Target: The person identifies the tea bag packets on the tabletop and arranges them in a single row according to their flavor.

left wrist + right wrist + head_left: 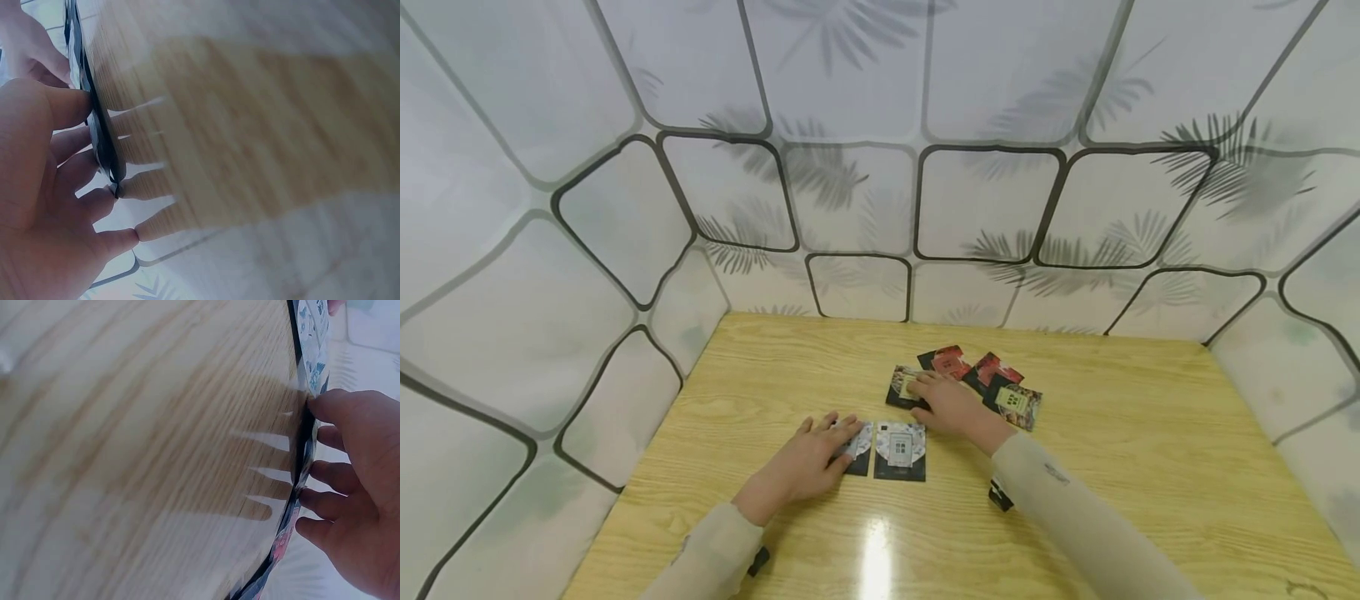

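Note:
My left hand (808, 458) rests with spread fingers on a flat grey-and-black packet (862, 454), covering its left part. A matching grey-and-black packet (900, 450) lies just to its right, a narrow gap between them. Farther back, my right hand (953, 406) lies over a black packet with a yellow label (897, 390); its thumb reaches toward the second grey packet's top corner. In the left wrist view, the left fingertips meet the edge of a dark packet (106, 147). The right wrist view has the right fingertips along the dark packet edges (304, 450).
Behind and right of my right hand lie two red-and-black packets (950, 363) (997, 370) and another yellow-labelled packet (1017, 402), partly overlapping. All rest on a wood-grain table (1112, 433). Patterned cloth walls (865, 200) rise at its back and sides.

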`<state>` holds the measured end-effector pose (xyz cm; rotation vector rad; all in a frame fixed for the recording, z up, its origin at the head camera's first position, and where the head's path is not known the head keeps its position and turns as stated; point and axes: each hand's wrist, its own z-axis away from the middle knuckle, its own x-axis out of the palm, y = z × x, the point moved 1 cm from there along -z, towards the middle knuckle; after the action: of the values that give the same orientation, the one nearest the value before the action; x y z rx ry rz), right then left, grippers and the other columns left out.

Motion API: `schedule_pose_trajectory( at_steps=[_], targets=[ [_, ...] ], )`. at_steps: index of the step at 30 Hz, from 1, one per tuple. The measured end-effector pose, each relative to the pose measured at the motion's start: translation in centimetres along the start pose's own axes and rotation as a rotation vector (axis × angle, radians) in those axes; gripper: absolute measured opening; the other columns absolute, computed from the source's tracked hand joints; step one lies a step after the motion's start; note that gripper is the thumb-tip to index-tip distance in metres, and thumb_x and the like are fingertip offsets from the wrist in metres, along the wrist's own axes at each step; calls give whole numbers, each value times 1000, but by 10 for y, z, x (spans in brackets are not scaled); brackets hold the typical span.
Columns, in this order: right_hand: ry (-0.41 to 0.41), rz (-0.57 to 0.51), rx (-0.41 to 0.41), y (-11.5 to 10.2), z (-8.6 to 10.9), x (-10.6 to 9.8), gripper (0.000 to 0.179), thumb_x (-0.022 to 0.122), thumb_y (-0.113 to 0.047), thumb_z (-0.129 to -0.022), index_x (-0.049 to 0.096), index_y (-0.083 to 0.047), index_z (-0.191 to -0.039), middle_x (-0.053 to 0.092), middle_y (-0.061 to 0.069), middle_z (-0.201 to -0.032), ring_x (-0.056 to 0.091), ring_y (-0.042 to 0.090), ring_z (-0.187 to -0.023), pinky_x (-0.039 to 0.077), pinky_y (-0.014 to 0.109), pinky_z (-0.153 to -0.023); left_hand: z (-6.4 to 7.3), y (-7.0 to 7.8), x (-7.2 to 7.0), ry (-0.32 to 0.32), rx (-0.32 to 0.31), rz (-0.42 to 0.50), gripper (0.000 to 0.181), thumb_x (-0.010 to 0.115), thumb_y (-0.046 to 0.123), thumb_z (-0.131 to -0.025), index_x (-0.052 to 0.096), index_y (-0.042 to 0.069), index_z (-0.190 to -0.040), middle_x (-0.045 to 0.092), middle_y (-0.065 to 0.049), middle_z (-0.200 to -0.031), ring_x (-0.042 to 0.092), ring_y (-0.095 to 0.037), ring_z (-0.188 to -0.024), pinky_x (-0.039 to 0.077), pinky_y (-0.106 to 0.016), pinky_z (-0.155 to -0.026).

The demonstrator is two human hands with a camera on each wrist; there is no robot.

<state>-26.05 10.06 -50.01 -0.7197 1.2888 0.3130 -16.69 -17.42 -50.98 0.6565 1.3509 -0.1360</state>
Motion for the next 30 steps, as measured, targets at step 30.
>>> schedule_pose_trajectory(
  at_steps=[30],
  targets=[
    [77, -5, 3, 21, 59, 8, 48, 58, -30, -110, 59, -3, -149, 52, 27, -156, 46, 49, -147, 37, 68, -120, 1, 1, 0, 6, 1, 9, 56, 57, 25, -109, 44, 14, -162, 45, -11, -166, 37, -44, -155, 29, -72, -122]
  ],
)
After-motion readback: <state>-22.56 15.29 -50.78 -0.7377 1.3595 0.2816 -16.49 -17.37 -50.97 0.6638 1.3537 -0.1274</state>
